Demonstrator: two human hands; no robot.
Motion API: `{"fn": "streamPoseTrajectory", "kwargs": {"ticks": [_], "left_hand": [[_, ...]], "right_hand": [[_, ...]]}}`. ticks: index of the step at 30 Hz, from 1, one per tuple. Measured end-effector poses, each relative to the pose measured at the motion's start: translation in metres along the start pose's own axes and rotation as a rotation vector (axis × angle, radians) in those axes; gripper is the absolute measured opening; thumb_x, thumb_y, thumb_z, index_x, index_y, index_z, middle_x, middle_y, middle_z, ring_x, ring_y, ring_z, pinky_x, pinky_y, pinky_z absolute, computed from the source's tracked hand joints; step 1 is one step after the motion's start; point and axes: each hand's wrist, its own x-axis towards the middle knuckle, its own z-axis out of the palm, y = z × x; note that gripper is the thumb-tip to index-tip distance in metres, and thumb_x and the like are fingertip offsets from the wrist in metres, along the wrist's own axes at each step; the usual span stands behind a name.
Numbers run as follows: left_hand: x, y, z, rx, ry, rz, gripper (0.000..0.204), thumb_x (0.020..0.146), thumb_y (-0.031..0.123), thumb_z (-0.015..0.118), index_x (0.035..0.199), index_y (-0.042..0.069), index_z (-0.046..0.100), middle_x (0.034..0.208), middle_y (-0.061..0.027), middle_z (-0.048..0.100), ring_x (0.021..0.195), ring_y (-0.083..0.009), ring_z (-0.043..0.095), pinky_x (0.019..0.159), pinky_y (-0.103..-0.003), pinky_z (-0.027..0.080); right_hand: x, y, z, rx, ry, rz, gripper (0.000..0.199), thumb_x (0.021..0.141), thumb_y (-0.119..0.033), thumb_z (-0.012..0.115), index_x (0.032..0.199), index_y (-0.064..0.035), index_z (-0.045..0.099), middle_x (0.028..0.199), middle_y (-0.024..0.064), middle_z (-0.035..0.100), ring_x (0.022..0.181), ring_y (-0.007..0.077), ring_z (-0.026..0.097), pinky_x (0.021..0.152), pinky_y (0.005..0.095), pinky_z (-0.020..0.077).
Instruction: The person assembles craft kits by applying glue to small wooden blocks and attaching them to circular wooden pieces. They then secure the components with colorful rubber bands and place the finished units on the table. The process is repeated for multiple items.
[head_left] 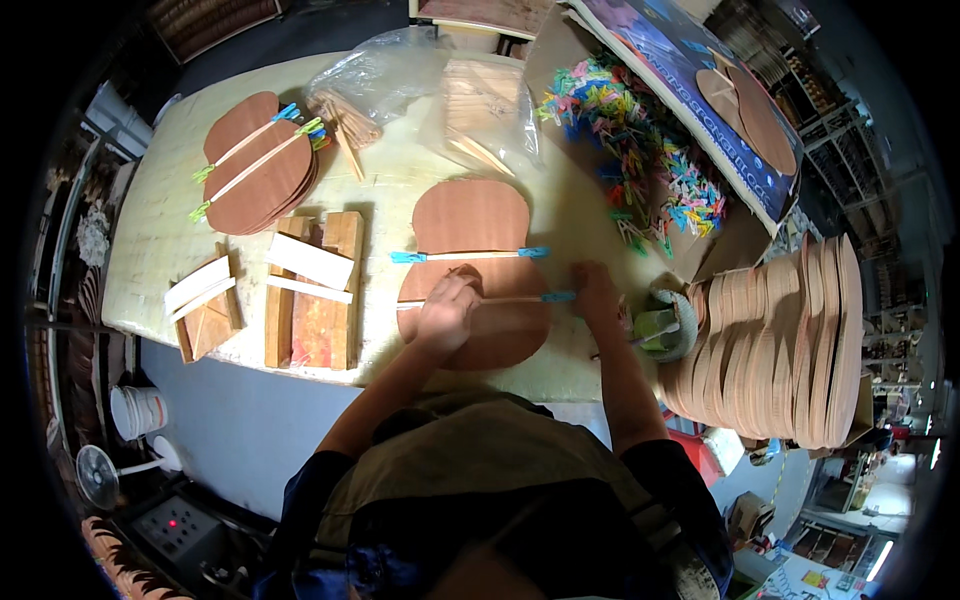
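Observation:
A thin, reddish-brown wooden plate with a guitar-body outline (470, 215) lies on the table before me. Across its waist runs a pale strip with a blue clothespin (408, 258) at each end. A second, lower wooden strip (515, 300) crosses the wide part; a blue clothespin (558, 296) sits at its right end, none at its left. My left hand (450, 312) is closed over this lower strip, fingers bent and pressed down. Just right of the plate, my right hand (597, 292) is closed, and what its fingers may hold is hidden.
Clipped guitar-shaped plates (258, 165) lie far left, near two wooden jigs (345, 290) with white strips. Plastic bags (490, 100) of sticks lie at the back. A cardboard box (735, 245) of colourful clothespins, a green cup (655, 330) and a tall plate stack (770, 340) stand right.

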Motion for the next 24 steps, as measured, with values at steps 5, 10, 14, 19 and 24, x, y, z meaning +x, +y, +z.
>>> {"fn": "streamPoseTrajectory", "kwargs": {"ticks": [5, 10, 14, 19, 24], "left_hand": [[-0.002, -0.002, -0.001, -0.01, 0.028, 0.026, 0.006, 0.074, 0.001, 0.062, 0.076, 0.002, 0.057, 0.097, -0.0143, 0.061, 0.094, -0.0337, 0.058, 0.086, -0.041, 0.047], [0.0, -0.005, -0.003, -0.057, -0.003, 0.042, 0.008, 0.07, 0.002, 0.06, 0.075, 0.003, 0.054, 0.096, -0.0121, 0.059, 0.093, -0.0312, 0.057, 0.086, -0.04, 0.046], [-0.003, -0.009, -0.002, -0.065, 0.007, 0.066, 0.011, 0.068, 0.006, 0.059, 0.077, 0.004, 0.054, 0.095, -0.0108, 0.058, 0.095, -0.0304, 0.057, 0.087, -0.039, 0.045], [-0.003, -0.008, 0.0, -0.051, 0.062, 0.085, 0.01, 0.068, 0.003, 0.056, 0.078, 0.002, 0.054, 0.096, -0.0136, 0.057, 0.102, -0.0331, 0.055, 0.09, -0.041, 0.044], [0.0, 0.001, -0.01, -0.079, 0.063, 0.064, 0.01, 0.068, 0.003, 0.054, 0.078, 0.0, 0.054, 0.096, -0.0147, 0.056, 0.101, -0.0331, 0.054, 0.089, -0.041, 0.044]], "right_hand": [[0.069, -0.069, -0.035, 0.309, 0.028, -0.088, 0.011, 0.081, -0.008, 0.055, 0.091, -0.0072, 0.059, 0.09, 0.0129, 0.058, 0.083, 0.0331, 0.058, 0.072, 0.041, 0.0474], [0.128, -0.119, 0.0, 0.427, -0.236, -0.503, 0.016, 0.076, 0.0, 0.06, 0.091, -0.0011, 0.061, 0.089, 0.0153, 0.057, 0.081, 0.0311, 0.058, 0.071, 0.036, 0.0481], [0.148, -0.158, 0.024, 0.479, -0.045, -0.551, 0.021, 0.073, 0.0, 0.062, 0.094, -0.0009, 0.061, 0.09, 0.0142, 0.059, 0.081, 0.0306, 0.058, 0.071, 0.0355, 0.0477], [0.137, -0.159, 0.005, 0.336, 0.115, 0.036, 0.022, 0.073, -0.011, 0.071, 0.092, -0.0044, 0.062, 0.092, 0.0136, 0.061, 0.084, 0.0298, 0.061, 0.072, 0.0373, 0.0492], [0.107, -0.161, 0.009, 0.22, 0.0, -0.074, 0.031, 0.069, -0.02, 0.076, 0.094, -0.0079, 0.062, 0.091, 0.0133, 0.061, 0.078, 0.0286, 0.062, 0.07, 0.0377, 0.0505]]}}
